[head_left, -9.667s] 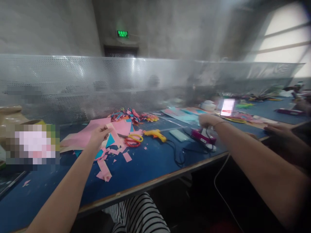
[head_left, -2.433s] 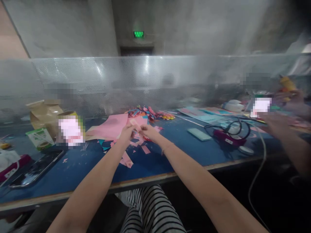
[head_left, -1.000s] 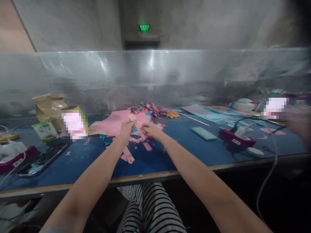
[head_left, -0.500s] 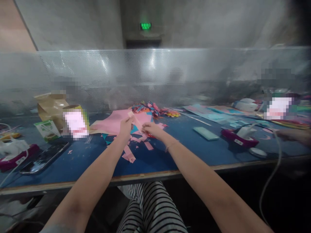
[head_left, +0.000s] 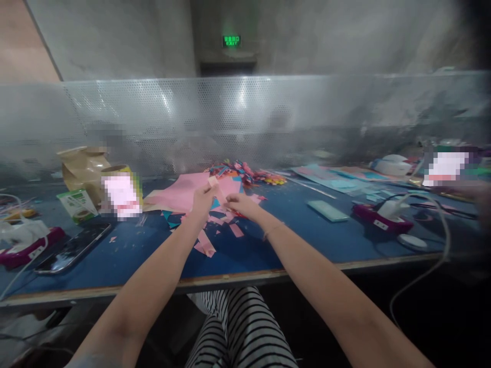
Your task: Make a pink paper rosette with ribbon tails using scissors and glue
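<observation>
A narrow pink paper strip (head_left: 220,194) stretches between my two hands above the blue table. My left hand (head_left: 204,198) pinches its upper left end, where a paler piece of the strip sticks up past the fingers. At its lower right end, the fingers of my right hand (head_left: 240,204) are closed on the strip. Behind them lies a large pink paper sheet (head_left: 180,191). Under and in front of my hands are several pink paper scraps (head_left: 205,243) and a teal paper piece (head_left: 170,219). A heap of coloured paper pieces (head_left: 245,171) sits farther back.
On the left are a phone (head_left: 72,249), a purple power strip (head_left: 32,250), a green-white packet (head_left: 77,206) and a brown paper bag (head_left: 84,166). To the right lie a pale green case (head_left: 327,210), another power strip (head_left: 379,219) with cables, and blue paper sheets (head_left: 330,179). A perforated metal screen (head_left: 222,117) closes the back.
The view has shifted slightly. Both my hands still hold the strip in nearly the same place. At the far right, another person's hand has moved back, and the white cable there has swung.
</observation>
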